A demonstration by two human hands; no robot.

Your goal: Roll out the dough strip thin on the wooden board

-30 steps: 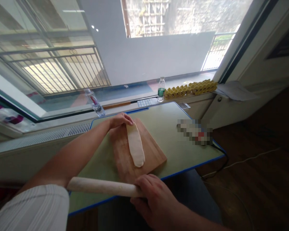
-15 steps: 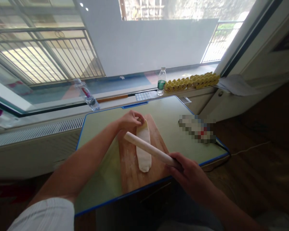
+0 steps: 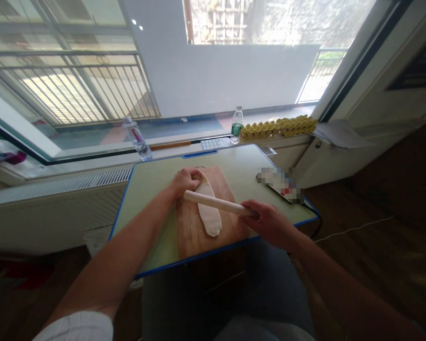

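Note:
A long, flattened oval of pale dough (image 3: 210,220) lies on a wooden board (image 3: 189,241). My left hand (image 3: 186,182) pinches the far end of the dough with curled fingers. In my right hand (image 3: 266,215) is one end of a pale rolling pin (image 3: 216,202), its fingers wrapped round it. The pin crosses over the middle of the dough, its free end pointing left near my left wrist. From this angle I cannot tell whether the pin touches the dough.
The board rests on a pale green table (image 3: 156,208) with a blue edge (image 3: 213,251). A blurred-out object (image 3: 282,184) with a cord lies at its right. On the windowsill stand a green-labelled bottle (image 3: 236,127), a tilted bottle (image 3: 138,139) and yellow egg trays (image 3: 279,129).
The dough's far end now slants further left, with my left hand still on it. The rolling pin lies more level across the dough. The camera view has shifted.

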